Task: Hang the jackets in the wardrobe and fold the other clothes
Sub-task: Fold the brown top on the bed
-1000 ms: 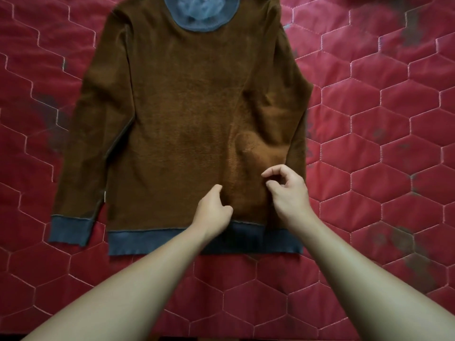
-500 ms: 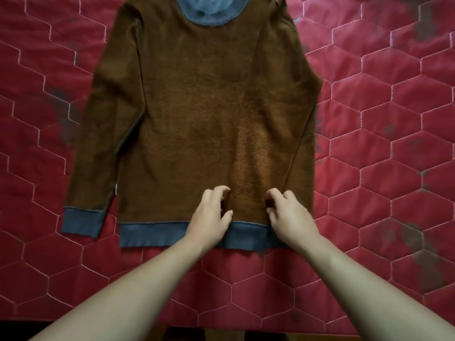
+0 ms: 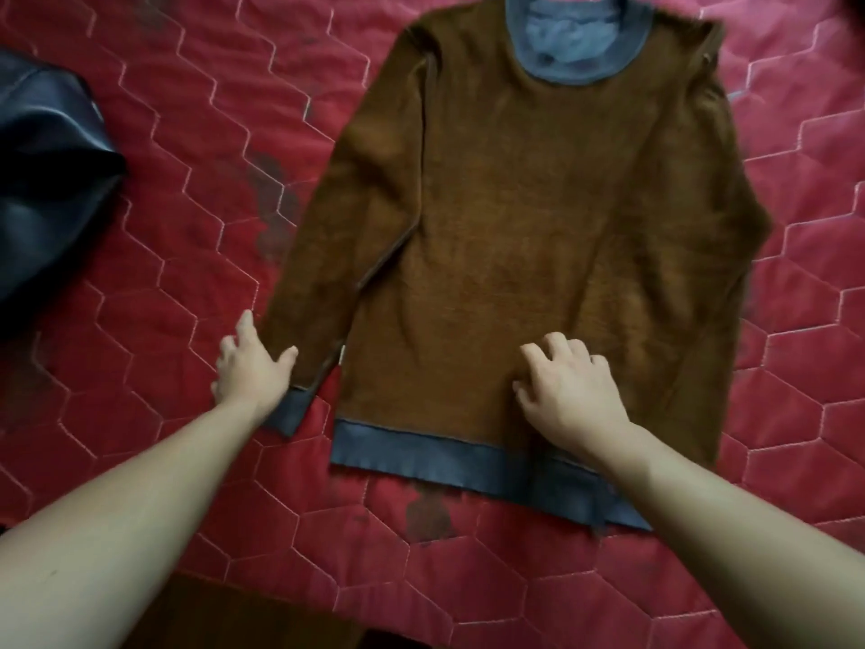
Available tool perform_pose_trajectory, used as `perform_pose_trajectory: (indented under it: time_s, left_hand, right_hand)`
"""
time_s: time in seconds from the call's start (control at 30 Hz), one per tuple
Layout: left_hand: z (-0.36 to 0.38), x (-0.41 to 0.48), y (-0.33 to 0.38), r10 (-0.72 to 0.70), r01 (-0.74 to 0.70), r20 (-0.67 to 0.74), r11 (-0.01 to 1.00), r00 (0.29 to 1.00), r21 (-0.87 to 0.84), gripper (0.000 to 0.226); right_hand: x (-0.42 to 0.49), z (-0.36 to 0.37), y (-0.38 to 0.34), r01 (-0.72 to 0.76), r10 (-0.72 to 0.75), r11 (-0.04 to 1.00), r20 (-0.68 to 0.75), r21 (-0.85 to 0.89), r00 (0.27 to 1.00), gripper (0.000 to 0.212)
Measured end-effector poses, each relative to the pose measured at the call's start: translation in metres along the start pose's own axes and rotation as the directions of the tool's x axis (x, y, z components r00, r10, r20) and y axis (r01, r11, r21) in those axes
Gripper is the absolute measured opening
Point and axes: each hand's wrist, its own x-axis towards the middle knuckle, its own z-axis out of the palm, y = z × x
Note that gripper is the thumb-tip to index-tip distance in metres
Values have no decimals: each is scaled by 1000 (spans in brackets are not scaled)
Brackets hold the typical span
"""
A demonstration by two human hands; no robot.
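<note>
A brown sweater [image 3: 515, 217] with a blue-grey collar, cuffs and hem lies spread flat, front up, on the red quilted bed cover [image 3: 187, 110]. Its left sleeve [image 3: 337, 255] runs down along the body to a blue-grey cuff [image 3: 288, 414]. My left hand [image 3: 252, 367] is at that sleeve's lower end with fingers spread, the thumb lying on the brown fabric just above the cuff. My right hand [image 3: 571, 391] rests on the sweater's lower body above the hem [image 3: 421, 456], its fingers arched with the tips on the fabric. The right sleeve is folded against the body's right side.
A dark, shiny jacket [image 3: 42, 180] lies crumpled at the left edge of the bed. The cover's near edge runs along the bottom of the view, with dark floor [image 3: 281, 620] below it. Red quilt shows on both sides of the sweater.
My left hand has left the sweater's middle and moved left to the sleeve cuff. My right hand has let go its pinch and now rests on the fabric. The view has swung left, showing the jacket.
</note>
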Motion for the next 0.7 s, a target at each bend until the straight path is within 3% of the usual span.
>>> perform_pose_trajectory:
  time_s: [0.1, 0.17, 0.2, 0.23, 0.3, 0.37, 0.4, 0.43, 0.5, 0.57, 0.6, 0.7]
  left_hand:
    - [-5, 8, -11, 41, -38, 57, 998, 998, -49, 48]
    - [-14, 0, 4, 66, -55, 45, 972, 997, -227, 21]
    - [-20, -10, 18, 92, -79, 27, 946, 995, -314, 17]
    - [-26, -25, 36, 155, -141, 9, 917, 988, -373, 20]
    - [-30, -64, 76, 366, -335, 6, 857, 930, -391, 31]
    - [-14, -109, 111, 573, -515, 98, 789, 814, -336, 38]
    - [-2, -128, 122, 639, -568, 183, 756, 747, -324, 40]
    - [10, -145, 131, 677, -598, 273, 734, 683, -323, 42]
    - [32, -162, 136, 674, -595, 388, 738, 629, -319, 45]
    - [46, -163, 132, 615, -519, 362, 787, 701, -332, 39]
    - [51, -159, 128, 560, -449, 323, 818, 763, -359, 35]
    - [62, -136, 113, 363, -242, 195, 855, 911, -459, 25]
  right_hand:
    - [18, -8, -34, -5, -30, 962, 125, 273, 992, 44]
    - [24, -16, -50, -71, -2, 881, 155, 467, 988, 40]
    - [27, -19, -57, -117, 29, 809, 160, 575, 987, 36]
    - [28, -22, -63, -164, 63, 705, 169, 690, 984, 31]
    - [30, -33, -74, -252, 98, 381, 232, 889, 968, 33]
    - [33, -39, -75, -347, 116, 45, 340, 937, 933, 50]
    - [32, -37, -69, -376, 135, -39, 378, 926, 916, 60]
    - [30, -36, -60, -388, 150, -63, 393, 919, 907, 68]
    - [20, -27, -39, -429, 211, 36, 412, 903, 886, 63]
    - [9, -14, -16, -504, 297, 176, 442, 846, 846, 31]
    - [4, -6, -7, -543, 327, 199, 467, 816, 822, 15]
    - [-3, 13, 3, -601, 307, 187, 535, 777, 787, 22]
